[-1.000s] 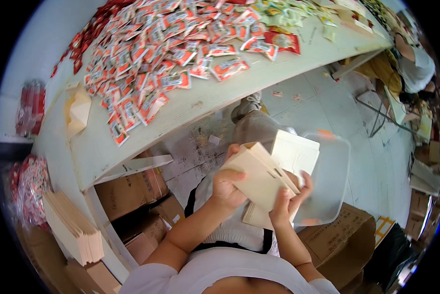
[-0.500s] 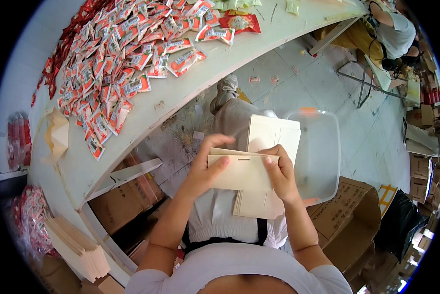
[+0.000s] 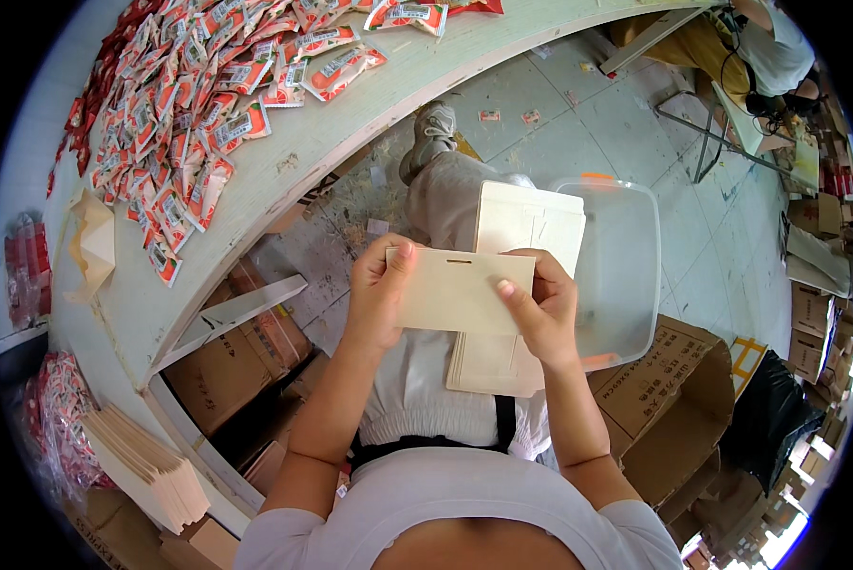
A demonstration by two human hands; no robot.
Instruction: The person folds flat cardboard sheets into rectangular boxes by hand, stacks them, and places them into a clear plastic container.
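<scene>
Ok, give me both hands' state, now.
Left hand: closed, holding the left end of the slotted cream card.
Right hand: closed, holding its right end.

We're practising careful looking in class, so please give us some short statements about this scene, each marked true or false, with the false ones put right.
1. The left hand and the right hand both hold the card. True.
2. The card is slotted along its lower edge. False: its slot is near the upper edge.
3. The orange packets lie on the table. True.
4. The card lies on the table among the orange packets. False: it is held in front of the person, off the table.
5. The big carton at the right stands open. True.
</scene>
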